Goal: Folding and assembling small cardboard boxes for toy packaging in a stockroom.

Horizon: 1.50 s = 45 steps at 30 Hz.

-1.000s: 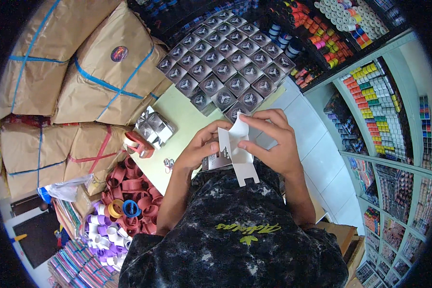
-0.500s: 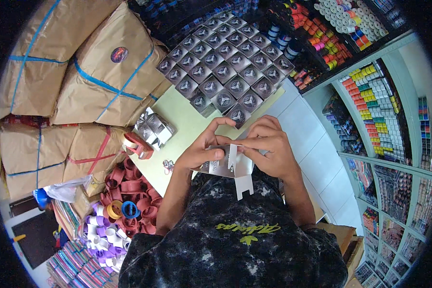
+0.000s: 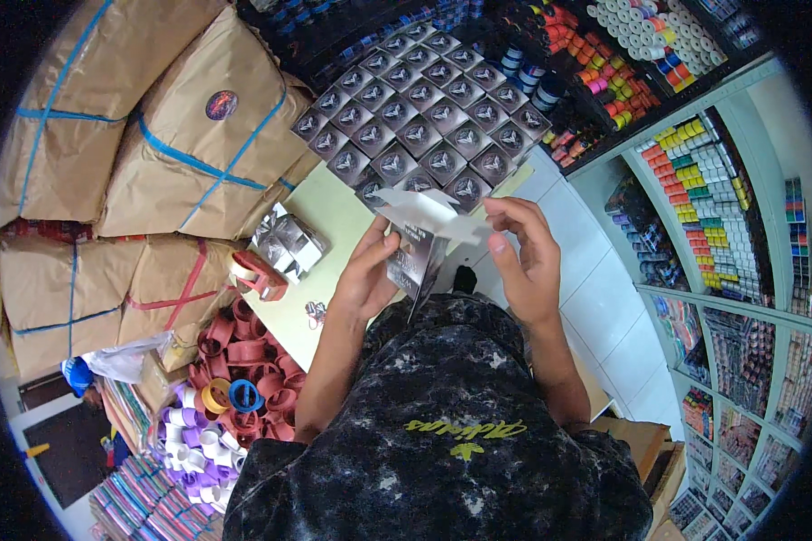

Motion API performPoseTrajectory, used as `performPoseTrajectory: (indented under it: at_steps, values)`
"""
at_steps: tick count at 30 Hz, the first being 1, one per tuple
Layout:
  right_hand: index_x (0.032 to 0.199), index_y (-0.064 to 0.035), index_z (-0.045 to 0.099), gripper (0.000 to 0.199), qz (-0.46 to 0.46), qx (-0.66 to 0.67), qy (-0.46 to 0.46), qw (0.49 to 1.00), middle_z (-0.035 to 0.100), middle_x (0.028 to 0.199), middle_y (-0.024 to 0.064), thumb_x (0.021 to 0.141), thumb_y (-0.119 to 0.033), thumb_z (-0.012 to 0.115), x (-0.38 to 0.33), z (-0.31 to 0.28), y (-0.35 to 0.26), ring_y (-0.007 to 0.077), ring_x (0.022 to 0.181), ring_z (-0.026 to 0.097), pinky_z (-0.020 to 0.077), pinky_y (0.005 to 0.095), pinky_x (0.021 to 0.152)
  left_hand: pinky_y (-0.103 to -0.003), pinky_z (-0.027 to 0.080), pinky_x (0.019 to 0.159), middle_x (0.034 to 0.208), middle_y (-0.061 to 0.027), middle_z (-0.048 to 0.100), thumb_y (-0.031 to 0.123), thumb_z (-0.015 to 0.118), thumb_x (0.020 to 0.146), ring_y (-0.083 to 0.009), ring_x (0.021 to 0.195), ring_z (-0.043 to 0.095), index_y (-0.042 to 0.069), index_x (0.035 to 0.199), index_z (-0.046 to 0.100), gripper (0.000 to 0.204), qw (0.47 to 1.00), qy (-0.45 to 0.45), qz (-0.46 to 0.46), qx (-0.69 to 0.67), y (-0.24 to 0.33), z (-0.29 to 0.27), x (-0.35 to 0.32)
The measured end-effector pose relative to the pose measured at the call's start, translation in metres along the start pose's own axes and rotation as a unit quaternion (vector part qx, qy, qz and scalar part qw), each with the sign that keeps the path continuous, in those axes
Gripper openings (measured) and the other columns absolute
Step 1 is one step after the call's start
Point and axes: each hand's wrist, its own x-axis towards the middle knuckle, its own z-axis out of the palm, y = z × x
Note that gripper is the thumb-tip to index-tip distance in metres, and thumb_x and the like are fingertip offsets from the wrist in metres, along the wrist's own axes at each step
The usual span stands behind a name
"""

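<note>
Above the desk [image 3: 334, 212], left hand [image 3: 367, 275] holds a half-folded small carton [image 3: 415, 257] in closed grip, while right hand [image 3: 523, 257] pinches its white flap [image 3: 429, 209].

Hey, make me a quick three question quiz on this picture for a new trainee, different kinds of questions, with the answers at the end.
1. True or false: the left hand grips the dark side of the small carton.
2. Which flap does the right hand pinch? A) the pale top flap B) a red tape roll C) a shelf edge
3. Fill in: the assembled dark boxes stand in rows at the ____ end of the pale green table from the person.

Key
1. True: its thumb and fingers hold the carton upright.
2. A: the fingertips close on the opened flap.
3. Far: beyond both hands, beside the brown paper parcels.
</note>
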Motion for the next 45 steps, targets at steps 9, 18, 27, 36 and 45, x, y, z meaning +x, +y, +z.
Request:
performPoseTrajectory:
  at_steps: [9, 18, 27, 36, 45]
  values:
    - [0.111, -0.0102, 0.074, 0.031, -0.034, -0.087, -0.091, 0.991, 0.060, 0.117, 0.0103, 0.081, -0.008, 0.078, -0.010, 0.007, -0.005, 0.0257, 0.109, 0.061, 0.0482, 0.0365, 0.095, -0.044, 0.055, 0.101, 0.120, -0.0149, 0.068, 0.016, 0.067, 0.097, -0.0258, 0.112, 0.067, -0.004, 0.124, 0.057, 0.036, 0.994, 0.110, 0.012, 0.003, -0.004, 0.003, 0.006]
    - [0.117, -0.0142, 0.075, 0.042, -0.014, -0.116, -0.128, 0.985, 0.061, 0.119, 0.0088, 0.076, -0.006, 0.079, -0.011, 0.016, -0.004, 0.0293, 0.113, 0.057, 0.0458, 0.0407, 0.103, -0.041, 0.055, 0.097, 0.123, -0.0147, 0.067, 0.019, 0.066, 0.097, -0.0257, 0.112, 0.067, -0.001, 0.131, 0.055, 0.040, 0.993, 0.099, 0.039, 0.058, -0.018, 0.013, -0.001]
    - [0.111, -0.0154, 0.078, 0.037, -0.109, -0.164, -0.138, 0.971, 0.069, 0.103, 0.0036, 0.074, -0.014, 0.083, -0.008, 0.007, 0.003, 0.0271, 0.107, 0.060, 0.0474, 0.0412, 0.096, -0.053, 0.047, 0.106, 0.131, -0.0213, 0.063, 0.035, 0.054, 0.101, -0.0361, 0.119, 0.063, 0.002, 0.135, 0.054, 0.047, 0.996, 0.021, -0.023, -0.089, -0.012, 0.007, -0.002]
    - [0.090, -0.0076, 0.069, 0.023, -0.075, -0.133, 0.044, 0.987, 0.066, 0.084, 0.0034, 0.075, -0.009, 0.086, -0.015, 0.023, -0.001, 0.0235, 0.088, 0.063, 0.0473, 0.0388, 0.087, -0.045, 0.052, 0.100, 0.121, -0.0166, 0.068, 0.026, 0.056, 0.103, -0.0286, 0.111, 0.068, -0.003, 0.130, 0.058, 0.039, 0.996, 0.057, -0.045, -0.057, -0.010, 0.019, -0.004]
    - [0.093, -0.0104, 0.070, 0.027, -0.148, -0.257, 0.111, 0.948, 0.069, 0.091, 0.0036, 0.074, -0.014, 0.088, -0.014, 0.020, 0.007, 0.0256, 0.089, 0.062, 0.0427, 0.0407, 0.088, -0.045, 0.049, 0.106, 0.127, -0.0149, 0.066, 0.030, 0.057, 0.103, -0.0283, 0.117, 0.065, 0.001, 0.133, 0.057, 0.041, 0.993, 0.109, -0.035, 0.032, -0.020, 0.026, -0.001]
